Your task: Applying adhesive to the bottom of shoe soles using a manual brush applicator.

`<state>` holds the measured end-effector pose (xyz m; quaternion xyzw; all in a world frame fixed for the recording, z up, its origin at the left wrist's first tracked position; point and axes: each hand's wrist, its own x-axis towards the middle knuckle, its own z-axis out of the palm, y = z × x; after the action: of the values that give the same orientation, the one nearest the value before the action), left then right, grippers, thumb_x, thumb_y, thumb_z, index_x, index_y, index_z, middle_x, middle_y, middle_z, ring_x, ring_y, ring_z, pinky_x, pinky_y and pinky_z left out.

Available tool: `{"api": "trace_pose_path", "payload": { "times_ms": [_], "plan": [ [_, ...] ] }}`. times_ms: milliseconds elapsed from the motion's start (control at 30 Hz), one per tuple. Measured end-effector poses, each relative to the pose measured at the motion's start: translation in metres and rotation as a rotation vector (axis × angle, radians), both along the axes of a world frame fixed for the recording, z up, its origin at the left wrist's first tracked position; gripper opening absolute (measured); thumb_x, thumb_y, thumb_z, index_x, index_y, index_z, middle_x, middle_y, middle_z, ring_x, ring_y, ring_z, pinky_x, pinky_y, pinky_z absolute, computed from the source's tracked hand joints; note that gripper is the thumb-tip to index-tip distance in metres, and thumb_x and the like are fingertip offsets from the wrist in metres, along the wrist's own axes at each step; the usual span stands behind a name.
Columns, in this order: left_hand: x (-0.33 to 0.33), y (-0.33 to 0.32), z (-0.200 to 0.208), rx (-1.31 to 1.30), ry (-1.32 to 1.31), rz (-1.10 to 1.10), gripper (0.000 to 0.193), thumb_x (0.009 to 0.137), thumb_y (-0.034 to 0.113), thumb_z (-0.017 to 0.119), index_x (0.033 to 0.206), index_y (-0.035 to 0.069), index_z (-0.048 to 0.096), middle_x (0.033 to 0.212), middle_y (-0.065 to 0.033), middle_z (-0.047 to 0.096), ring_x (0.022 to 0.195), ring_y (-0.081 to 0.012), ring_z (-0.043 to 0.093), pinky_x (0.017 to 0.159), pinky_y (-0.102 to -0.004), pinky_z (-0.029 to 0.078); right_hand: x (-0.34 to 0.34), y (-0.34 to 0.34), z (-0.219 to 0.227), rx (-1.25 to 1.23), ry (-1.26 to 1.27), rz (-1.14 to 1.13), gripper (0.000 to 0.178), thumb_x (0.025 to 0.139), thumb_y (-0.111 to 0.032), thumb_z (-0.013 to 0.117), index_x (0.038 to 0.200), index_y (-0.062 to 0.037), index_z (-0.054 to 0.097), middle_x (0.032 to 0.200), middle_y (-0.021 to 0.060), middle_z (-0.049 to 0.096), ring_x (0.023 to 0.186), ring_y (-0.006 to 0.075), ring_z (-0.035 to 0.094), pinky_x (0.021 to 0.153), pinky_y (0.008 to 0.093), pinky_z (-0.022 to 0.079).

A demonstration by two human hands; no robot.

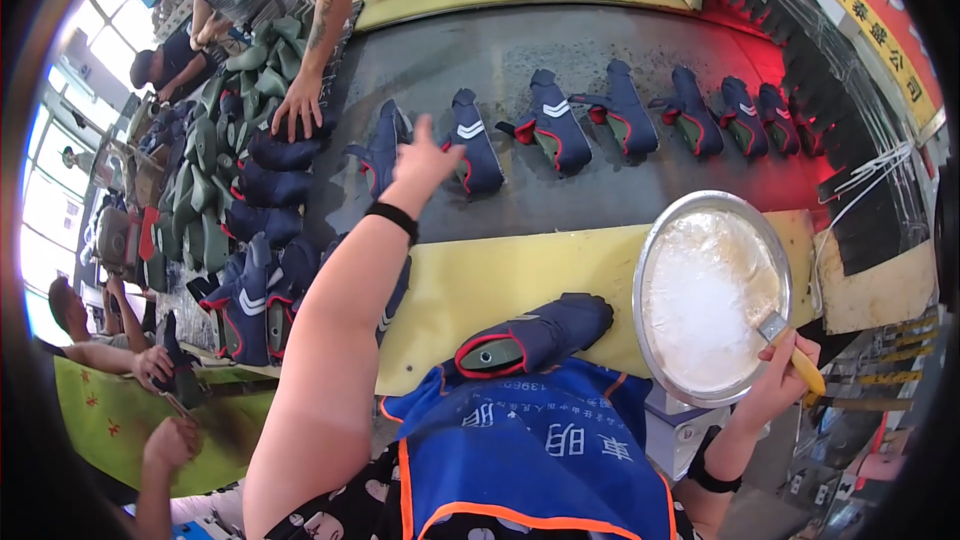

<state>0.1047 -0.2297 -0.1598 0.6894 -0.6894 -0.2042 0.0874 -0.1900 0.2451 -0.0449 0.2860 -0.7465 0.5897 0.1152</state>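
Note:
My left hand (425, 168) reaches over the dark belt with its fingers apart, holding nothing. It is between a navy shoe upper (379, 152) and another navy upper with white chevrons (474, 155); whether it touches either I cannot tell. My right hand (778, 382) grips a brush (806, 370) by its yellow handle. The brush's flat metal end rests at the right rim of a metal bowl (641, 325) that holds a white, foamy-looking paste (700, 285). Close to my blue apron, a navy upper with red lining (535, 336) lies on its last on the yellow ledge.
Several navy uppers (555, 125) stand in a row on the belt (580, 205), running toward a red-lit opening (800, 60). A co-worker's hand (300, 105) touches uppers beside a heap of green lasts (205, 170). Another person's hands (160, 365) work at lower left.

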Motion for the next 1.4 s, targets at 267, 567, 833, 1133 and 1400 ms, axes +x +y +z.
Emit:
{"api": "trace_pose_path", "payload": {
  "times_ms": [267, 567, 833, 1133, 1400],
  "plan": [
    [-0.081, 0.047, -0.042, 0.044, 0.048, 0.010, 0.122, 0.075, 0.050, 0.084, 0.164, 0.031, 0.002, 0.131, -0.0380, 0.048, 0.117, -0.0506, 0.057, 0.101, -0.0523, 0.049, 0.001, 0.001, 0.008, 0.020, 0.125, 0.010, 0.011, 0.104, -0.006, 0.056, 0.095, -0.0011, 0.052, 0.081, 0.0031, 0.053, 0.064, 0.0070, 0.048, 0.060, 0.0213, 0.041],
    [-0.045, -0.004, -0.047, 0.002, 0.167, -0.153, 0.119, 0.074, 0.051, 0.085, 0.164, 0.033, 0.009, 0.137, -0.0369, 0.048, 0.124, -0.0472, 0.055, 0.106, -0.0507, 0.046, -0.001, 0.012, 0.007, 0.052, 0.150, -0.074, 0.013, 0.104, -0.007, 0.056, 0.093, -0.0014, 0.052, 0.078, 0.0039, 0.053, 0.061, 0.0080, 0.048, 0.058, 0.0221, 0.040],
    [-0.001, 0.023, -0.027, -0.183, 0.035, 0.827, 0.098, 0.078, 0.031, 0.083, 0.157, 0.041, 0.026, 0.159, -0.0126, 0.029, 0.138, -0.0352, 0.041, 0.106, -0.0569, 0.039, 0.004, -0.001, 0.009, 0.042, 0.123, -0.035, 0.011, 0.104, -0.007, 0.055, 0.095, -0.0011, 0.052, 0.077, 0.0030, 0.052, 0.063, 0.0082, 0.048, 0.061, 0.0221, 0.041],
    [0.022, -0.005, -0.058, -0.010, 0.338, 0.854, 0.067, 0.096, 0.021, 0.060, 0.157, 0.035, 0.035, 0.137, -0.0326, 0.047, 0.126, -0.0419, 0.054, 0.101, -0.0574, 0.047, 0.011, -0.003, 0.011, 0.026, 0.105, 0.018, 0.010, 0.104, -0.007, 0.055, 0.097, 0.0004, 0.053, 0.080, 0.0038, 0.053, 0.065, 0.0091, 0.049, 0.062, 0.0224, 0.042],
    [-0.013, 0.048, 0.019, 0.012, 0.686, 0.108, 0.103, 0.082, 0.040, 0.080, 0.156, -0.006, 0.025, 0.150, -0.0221, 0.049, 0.134, -0.0312, 0.053, 0.109, -0.0391, 0.043, 0.001, 0.007, -0.007, -0.074, 0.001, -0.086, 0.028, 0.108, -0.017, 0.052, 0.125, 0.0035, 0.059, 0.111, 0.0112, 0.066, 0.089, 0.0122, 0.060, 0.078, 0.0270, 0.051]
  ]
}}
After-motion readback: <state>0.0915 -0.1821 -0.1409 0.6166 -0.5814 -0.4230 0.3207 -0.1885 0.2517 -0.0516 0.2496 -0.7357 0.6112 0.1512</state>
